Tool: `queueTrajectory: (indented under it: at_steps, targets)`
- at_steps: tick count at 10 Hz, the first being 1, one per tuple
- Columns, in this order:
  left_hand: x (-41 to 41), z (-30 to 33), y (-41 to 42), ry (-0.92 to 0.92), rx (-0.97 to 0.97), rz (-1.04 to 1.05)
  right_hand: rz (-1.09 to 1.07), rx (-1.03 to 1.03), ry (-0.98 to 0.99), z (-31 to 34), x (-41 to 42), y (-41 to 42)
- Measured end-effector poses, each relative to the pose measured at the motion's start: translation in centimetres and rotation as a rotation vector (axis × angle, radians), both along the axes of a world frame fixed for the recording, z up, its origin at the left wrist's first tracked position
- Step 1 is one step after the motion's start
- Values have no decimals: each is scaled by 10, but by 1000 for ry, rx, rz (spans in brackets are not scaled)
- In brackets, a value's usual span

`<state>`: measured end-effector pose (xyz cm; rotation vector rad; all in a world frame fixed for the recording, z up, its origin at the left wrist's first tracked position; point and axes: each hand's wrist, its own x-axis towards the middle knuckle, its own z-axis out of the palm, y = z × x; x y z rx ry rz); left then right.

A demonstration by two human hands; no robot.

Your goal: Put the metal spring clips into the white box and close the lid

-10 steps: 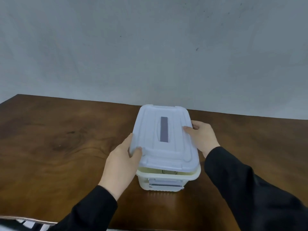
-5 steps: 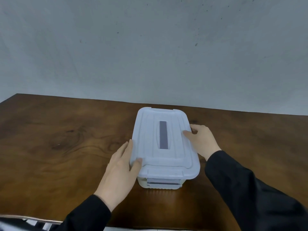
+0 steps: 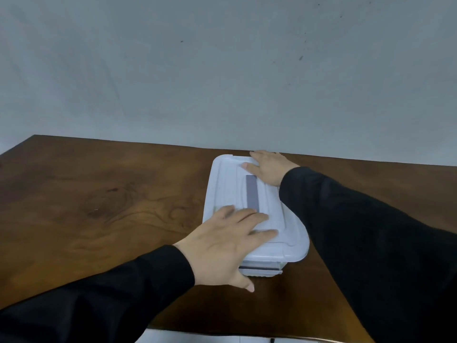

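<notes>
Hands flat on the lid [image 3: 230, 191], both of them! The left hand [image 3: 222, 246] lies open, palm down, fingers spread over the lid's near end, thumb hanging off the front. The right hand [image 3: 268, 167] rests open on the far end, gripping nothing. The white box [image 3: 262, 267] sits towards the table's [image 3: 99, 194] far edge, right of centre, only a strip of its near wall peeking out beneath the lid.

Danger now looks like an uneven press: push one end harder and the other could pop up, or the box could skate across the smooth wood towards the far edge. A rim not seated all round would leave the closing unfinished.

Spring clips? Not visible, presumably inside, though the lid hides everything. Front latch is partly covered by the left hand, and the far rim disappears under the right palm, so whether it has snapped shut is impossible to say.
</notes>
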<state>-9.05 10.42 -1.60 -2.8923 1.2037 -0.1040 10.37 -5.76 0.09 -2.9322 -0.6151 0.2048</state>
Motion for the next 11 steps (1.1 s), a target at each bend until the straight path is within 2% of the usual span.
queueTrajectory:
  at_steps: [1,3,4,7,10,11]
  targets:
    - [3,0,1,18,-28,-5,-49,23,14,-1,10,6]
    - [14,9,7,202,-126,30,-58,89,5,-6,20,6]
    - [17,10,7,235,-139,35,-46,153,-82,-12,22,4]
    - [18,5,9,233,-189,45,-49,356,-153,-17,25,5]
    - [21,9,11,309,-264,66,-12,327,-220,-22,22,4]
    - [23,18,18,489,-466,178,-39,409,-258,-26,20,-2]
